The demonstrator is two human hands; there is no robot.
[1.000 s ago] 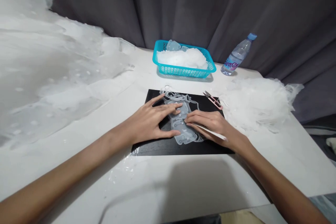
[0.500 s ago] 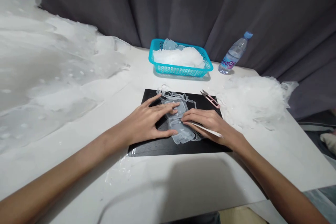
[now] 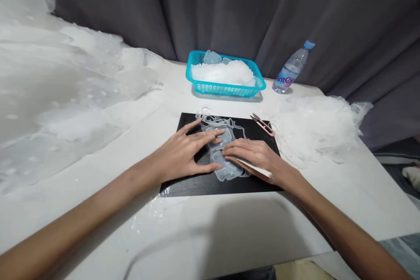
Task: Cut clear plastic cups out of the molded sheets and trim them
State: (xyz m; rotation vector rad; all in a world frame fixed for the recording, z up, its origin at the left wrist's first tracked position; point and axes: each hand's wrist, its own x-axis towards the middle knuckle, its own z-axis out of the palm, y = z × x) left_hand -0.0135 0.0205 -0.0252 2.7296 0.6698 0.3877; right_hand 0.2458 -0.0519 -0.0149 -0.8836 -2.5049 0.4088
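A translucent rubbery sheet [image 3: 226, 171] with rounded pad shapes and small holes lies on a black board [image 3: 193, 183]. My left hand [image 3: 187, 151] is spread open, its fingertips pressing on the sheet's left side. Over the sheet's right side, my right hand [image 3: 254, 157] is closed around a slim white stick-like tool [image 3: 254, 168]. The tool's tip is hidden under the fingers. Thin cut-off strips [image 3: 216, 120] of the same clear material lie tangled along the sheet's upper end.
Pink-handled thread snips [image 3: 262, 124] lie at the board's upper right. Behind stands a turquoise basket [image 3: 226, 89] of white pieces, with a water bottle [image 3: 290, 72] beside it. Heaps of translucent sheets [image 3: 65, 78] and white scraps [image 3: 318, 127] flank the board.
My right hand has shifted slightly left and down over the sheet, and the white tool has tilted a little with it. My left hand has stayed in place.
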